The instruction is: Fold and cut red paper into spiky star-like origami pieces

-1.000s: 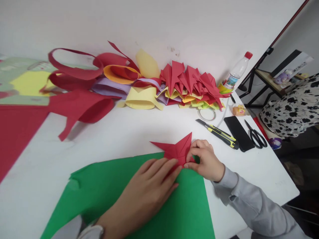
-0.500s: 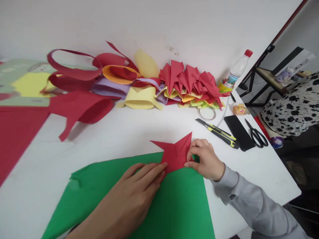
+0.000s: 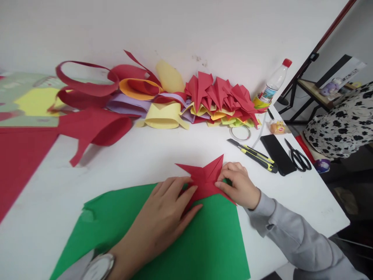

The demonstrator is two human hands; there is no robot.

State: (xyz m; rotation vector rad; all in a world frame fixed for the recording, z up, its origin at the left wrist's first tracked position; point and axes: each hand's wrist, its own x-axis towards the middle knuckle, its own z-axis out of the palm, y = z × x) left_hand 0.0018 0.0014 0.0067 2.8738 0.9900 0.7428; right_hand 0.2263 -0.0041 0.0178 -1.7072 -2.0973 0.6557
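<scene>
A folded red paper piece (image 3: 205,177) with pointed upper corners lies at the top edge of a green paper sheet (image 3: 215,241). On its left side rest the fingertips of my left hand (image 3: 163,212), fingers spread, thumb apart over the green sheet. My right hand (image 3: 239,184) pinches the red piece at its right side between thumb and fingers, the other fingers curled. Below the right thumb a red point sticks out over the green sheet's edge. My left hand hides part of the red piece.
Along the wall lie red paper bands (image 3: 87,81), a yellow paper loop (image 3: 163,116) and stacked red folded papers (image 3: 221,93). To the right are a tape roll (image 3: 240,133), utility knife (image 3: 253,155), black phone-like slab (image 3: 278,154), scissors (image 3: 300,158) and bottle (image 3: 272,85). A person's patterned garment (image 3: 340,122) shows beyond.
My left hand has spread its fingers, with the thumb now apart from the others, and its watch has come into view. A lower right point of the red paper now shows below my right hand.
</scene>
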